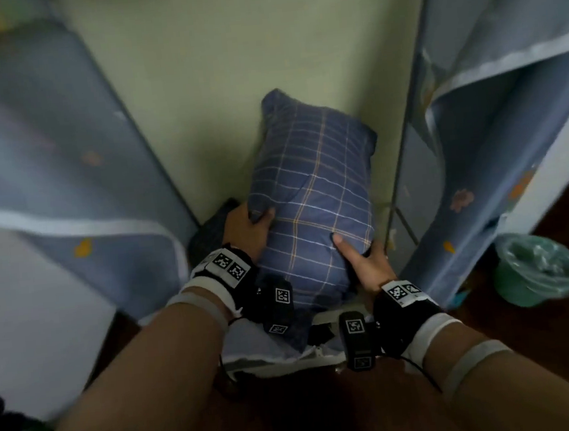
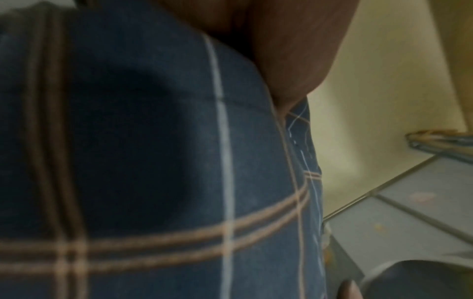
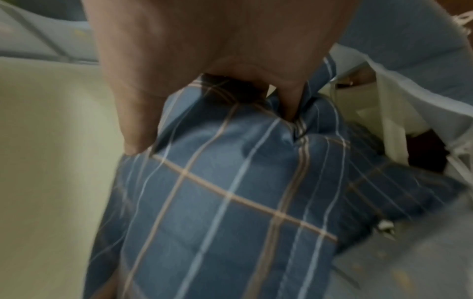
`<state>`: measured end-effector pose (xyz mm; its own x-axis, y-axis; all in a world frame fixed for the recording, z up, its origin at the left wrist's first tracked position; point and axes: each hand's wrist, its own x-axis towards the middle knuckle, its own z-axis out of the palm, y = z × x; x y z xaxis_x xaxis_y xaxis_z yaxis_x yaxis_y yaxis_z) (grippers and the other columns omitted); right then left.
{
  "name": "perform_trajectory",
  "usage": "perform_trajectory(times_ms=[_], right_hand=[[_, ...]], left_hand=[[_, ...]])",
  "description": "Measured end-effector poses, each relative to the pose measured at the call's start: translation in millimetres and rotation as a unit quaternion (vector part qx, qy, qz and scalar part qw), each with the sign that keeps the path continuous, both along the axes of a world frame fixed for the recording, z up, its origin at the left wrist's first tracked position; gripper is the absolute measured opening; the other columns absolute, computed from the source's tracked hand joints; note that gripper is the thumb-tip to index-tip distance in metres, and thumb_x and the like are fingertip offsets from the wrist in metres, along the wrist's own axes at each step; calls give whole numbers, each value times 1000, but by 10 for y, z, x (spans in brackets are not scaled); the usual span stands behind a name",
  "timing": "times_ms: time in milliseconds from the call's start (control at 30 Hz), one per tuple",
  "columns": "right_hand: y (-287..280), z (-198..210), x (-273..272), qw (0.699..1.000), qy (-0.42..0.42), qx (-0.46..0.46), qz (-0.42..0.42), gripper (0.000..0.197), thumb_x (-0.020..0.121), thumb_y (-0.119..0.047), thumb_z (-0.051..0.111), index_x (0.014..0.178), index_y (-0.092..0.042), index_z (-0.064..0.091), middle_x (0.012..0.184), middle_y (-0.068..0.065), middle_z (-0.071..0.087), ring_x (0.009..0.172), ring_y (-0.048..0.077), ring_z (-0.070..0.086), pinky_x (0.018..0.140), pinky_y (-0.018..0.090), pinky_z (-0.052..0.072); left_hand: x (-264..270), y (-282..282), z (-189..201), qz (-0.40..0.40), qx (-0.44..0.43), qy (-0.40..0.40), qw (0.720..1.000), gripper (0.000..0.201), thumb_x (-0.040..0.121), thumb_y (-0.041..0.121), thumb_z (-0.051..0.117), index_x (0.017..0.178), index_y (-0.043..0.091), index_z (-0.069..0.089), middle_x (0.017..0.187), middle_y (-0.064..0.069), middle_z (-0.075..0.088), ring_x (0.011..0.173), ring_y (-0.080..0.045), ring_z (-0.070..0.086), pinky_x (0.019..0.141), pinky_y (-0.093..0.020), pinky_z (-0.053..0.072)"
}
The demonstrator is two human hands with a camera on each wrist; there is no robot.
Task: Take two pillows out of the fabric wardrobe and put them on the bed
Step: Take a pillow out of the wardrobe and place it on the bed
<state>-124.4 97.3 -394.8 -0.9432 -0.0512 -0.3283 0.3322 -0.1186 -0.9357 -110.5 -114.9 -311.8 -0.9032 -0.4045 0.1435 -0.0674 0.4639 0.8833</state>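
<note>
A blue plaid pillow (image 1: 312, 195) stands on end in the open fabric wardrobe (image 1: 75, 158), leaning toward its pale green back wall. My left hand (image 1: 254, 223) grips the pillow's left edge, fingers curled into the cloth. On the lower right corner my right hand (image 1: 357, 255) holds on, thumb pressed on top. Plaid cloth (image 2: 153, 182) fills the left wrist view, a finger (image 2: 294, 56) against it. In the right wrist view the fingers (image 3: 143, 101) dig into the bunched pillow (image 3: 230, 202). A second dark plaid piece (image 1: 209, 235) lies low behind my left hand, mostly hidden.
The wardrobe's blue-grey curtain flaps hang open at left and right (image 1: 493, 100), with a metal frame pole (image 1: 403, 156) just right of the pillow. A green bin (image 1: 539, 270) lined with a plastic bag stands on the dark wooden floor (image 1: 327, 411) at right.
</note>
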Motion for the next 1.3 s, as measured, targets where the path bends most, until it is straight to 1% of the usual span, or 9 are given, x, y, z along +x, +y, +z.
perform_trajectory(times_ms=[133,267,367,567,667,733,866,1033,1300], right_hand=[[-153,430,312,997,-8,-57,51,90,50,-65,89,127,-26,62,114,2,77,100,30,75,93,55,57],[-525,1014,846,975,16,-157,157,47,73,-28,85,115,-14,68,103,14,79,90,34,77,73,49,62],[-937,1400,1330,953,73,-180,232,65,61,-35,89,118,-12,68,113,14,75,107,38,72,85,53,59],[-1748,2071,2619,897,177,-204,351,49,80,-26,83,125,-19,66,118,0,75,108,22,72,89,43,61],[-2093,2265,3431,860,230,-203,409,69,76,-26,85,139,-26,55,128,-8,70,113,10,69,87,29,60],[-2291,2361,3959,840,222,-220,443,77,73,-21,87,141,-24,52,131,-3,69,116,16,69,93,40,58],[-2689,2391,4931,774,216,-228,550,70,76,-10,84,137,-21,53,130,3,70,116,21,69,100,51,54],[-3120,2280,6074,685,190,-218,668,59,77,-15,83,130,-25,59,120,-3,75,109,15,72,98,48,56],[-3907,1874,7547,525,227,-189,798,50,79,-25,77,126,-30,61,124,-1,72,114,19,68,104,49,52]], left_hand=[[848,-59,572,58,-35,49,996,43,91,37,64,125,11,65,123,-8,70,112,-26,66,98,-41,52],[1690,-229,1137,103,-98,133,981,28,94,25,63,116,8,68,111,1,71,100,-11,65,83,-11,46],[2481,-413,1523,167,-135,156,964,15,93,21,63,103,11,70,97,4,69,86,2,59,71,3,37],[4293,-774,1970,326,-141,233,905,14,93,22,64,97,10,69,93,3,72,78,8,62,72,-11,48],[5284,-920,1983,411,-115,236,873,16,90,26,66,98,13,70,96,0,74,85,4,68,81,-21,52],[5907,-911,1990,471,-125,228,843,12,89,28,66,93,17,69,96,-5,75,89,-7,71,83,-25,53],[6995,-775,1925,563,-138,209,788,11,92,8,64,85,17,65,79,8,66,71,19,62,74,-8,48],[8309,-748,1577,685,-81,180,702,46,80,47,68,112,13,67,117,-12,70,110,-23,67,102,-48,51],[9472,-509,1081,824,-31,143,548,35,86,14,71,120,7,64,119,-13,72,109,-27,68,99,-42,52]])
